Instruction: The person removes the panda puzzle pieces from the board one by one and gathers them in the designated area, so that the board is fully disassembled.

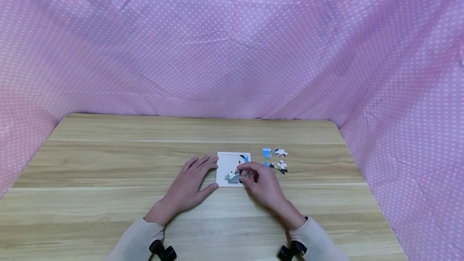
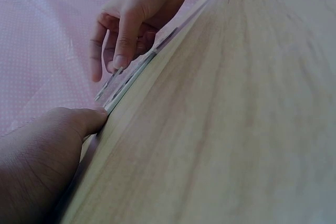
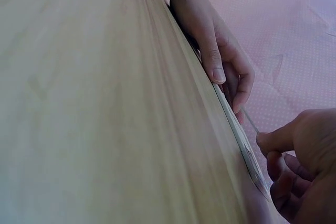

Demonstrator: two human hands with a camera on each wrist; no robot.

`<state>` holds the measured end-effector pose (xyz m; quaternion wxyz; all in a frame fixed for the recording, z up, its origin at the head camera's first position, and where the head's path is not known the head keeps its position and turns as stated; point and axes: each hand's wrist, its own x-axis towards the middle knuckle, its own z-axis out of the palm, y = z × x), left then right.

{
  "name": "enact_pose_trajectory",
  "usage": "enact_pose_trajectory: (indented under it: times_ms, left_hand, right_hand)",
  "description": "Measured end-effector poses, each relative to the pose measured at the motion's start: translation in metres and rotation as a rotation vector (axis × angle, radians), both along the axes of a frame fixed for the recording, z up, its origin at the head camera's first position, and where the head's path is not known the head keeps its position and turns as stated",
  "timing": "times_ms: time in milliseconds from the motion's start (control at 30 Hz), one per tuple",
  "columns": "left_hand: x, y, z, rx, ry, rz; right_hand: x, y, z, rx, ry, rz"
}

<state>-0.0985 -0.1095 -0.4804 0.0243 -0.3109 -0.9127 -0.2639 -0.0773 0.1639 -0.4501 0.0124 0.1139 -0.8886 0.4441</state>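
Observation:
A small white puzzle board (image 1: pixel 226 162) lies on the table in the head view. My left hand (image 1: pixel 191 182) rests at its left edge, fingers extended, with fingertips and thumb touching the rim. From the right, my right hand (image 1: pixel 262 182) pinches a grey, white and green puzzle piece (image 1: pixel 233 177) between thumb and fingers over the lower part of the board. In the right wrist view this piece shows as a thin edge (image 3: pixel 251 120), tilted above the board. A black, white and blue piece (image 1: pixel 242 158) sits in the board's upper right corner. My right fingers hide the lower right part.
Several loose puzzle pieces lie right of the board, among them a blue one (image 1: pixel 266 153) and a black-and-white one (image 1: pixel 282 167). The wooden table (image 1: pixel 108 164) has a back edge against a pink dotted cloth (image 1: pixel 232 51).

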Motion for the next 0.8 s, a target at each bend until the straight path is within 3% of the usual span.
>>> enact_pose_trajectory:
  times_ms: [800]
  left_hand:
    - [0.0,0.0,0.0,-0.009,-0.009,0.002]
  right_hand:
    - [0.007,0.018,0.005,-0.034,0.065,-0.071]
